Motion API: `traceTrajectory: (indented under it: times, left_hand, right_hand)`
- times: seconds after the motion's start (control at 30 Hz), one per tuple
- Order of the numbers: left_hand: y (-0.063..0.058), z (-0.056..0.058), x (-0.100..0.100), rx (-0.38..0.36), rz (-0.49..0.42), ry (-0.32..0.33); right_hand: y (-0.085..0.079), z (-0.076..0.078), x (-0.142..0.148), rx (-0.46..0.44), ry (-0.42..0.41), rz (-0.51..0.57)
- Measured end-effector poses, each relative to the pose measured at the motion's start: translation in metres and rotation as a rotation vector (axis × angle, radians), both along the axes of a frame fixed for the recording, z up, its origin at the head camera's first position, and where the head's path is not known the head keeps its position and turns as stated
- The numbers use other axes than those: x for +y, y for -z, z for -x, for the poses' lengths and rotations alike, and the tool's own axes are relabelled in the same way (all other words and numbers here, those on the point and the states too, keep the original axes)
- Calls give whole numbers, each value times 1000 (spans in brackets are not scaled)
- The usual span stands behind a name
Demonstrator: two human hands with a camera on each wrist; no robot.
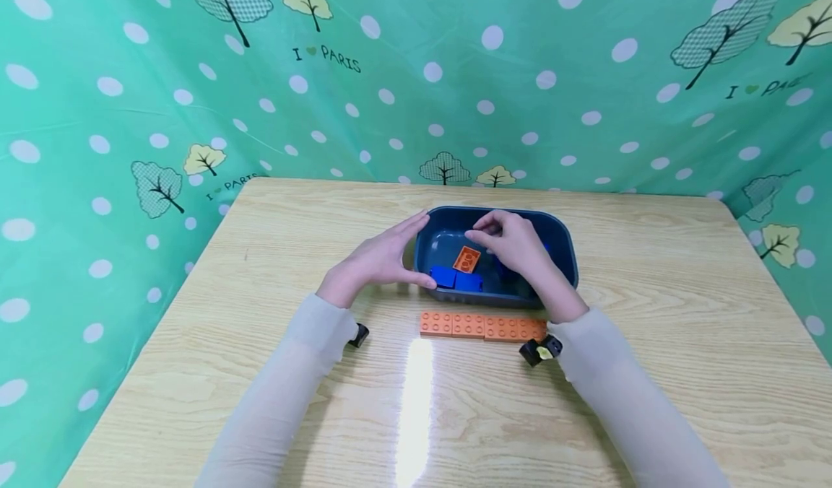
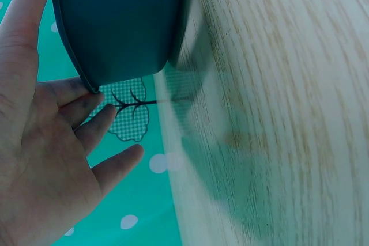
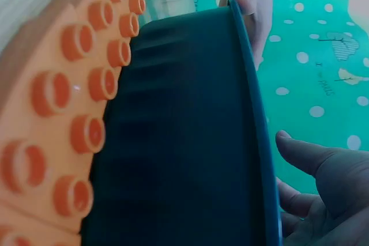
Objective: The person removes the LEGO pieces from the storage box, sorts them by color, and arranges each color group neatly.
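A dark blue plastic bin (image 1: 495,299) stands on the table. My left hand (image 1: 383,260) spans its left end, thumb at the front rim and fingertips at the back left; in the left wrist view these fingers are relaxed, one touching the rim's corner. My right hand (image 1: 513,242) is over the bin, fingers loosely bent, nothing visible between thumb and fingers. Inside lie an orange toy brick (image 1: 466,259), hollow side up, and blue toy bricks (image 1: 443,276), some partly hidden below the right hand. Orange studded bricks (image 1: 468,325) form a row along the bin's front.
The wooden table (image 1: 247,286) extends around the bin on all sides. A green dotted cloth (image 1: 364,112) with printed trees hangs behind it and at the sides. Black wrist devices (image 1: 541,349) hang below the sleeves, the right one close to the brick row's right end.
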State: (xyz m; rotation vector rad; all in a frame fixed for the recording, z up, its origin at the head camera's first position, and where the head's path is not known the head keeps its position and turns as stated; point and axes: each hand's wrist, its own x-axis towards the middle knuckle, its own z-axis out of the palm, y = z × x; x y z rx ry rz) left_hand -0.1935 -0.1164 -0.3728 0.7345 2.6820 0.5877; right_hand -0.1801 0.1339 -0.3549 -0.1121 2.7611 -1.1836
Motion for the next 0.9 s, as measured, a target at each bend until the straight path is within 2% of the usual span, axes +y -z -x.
traceTrajectory:
  times: [0.37, 0.5, 0.7, 0.9]
  left_hand:
    - [1, 1, -1, 4, -10, 5]
    - [0, 0, -1, 3, -4, 8]
    - [-1, 0, -1, 9, 3, 9]
    - [0, 0, -1, 7, 10, 5]
  right_hand:
    - [10, 19, -11, -113, 13, -156]
    - [14, 21, -14, -118, 20, -219]
    - [17, 20, -20, -103, -13, -317]
    - [18, 20, -22, -133, -33, -310]
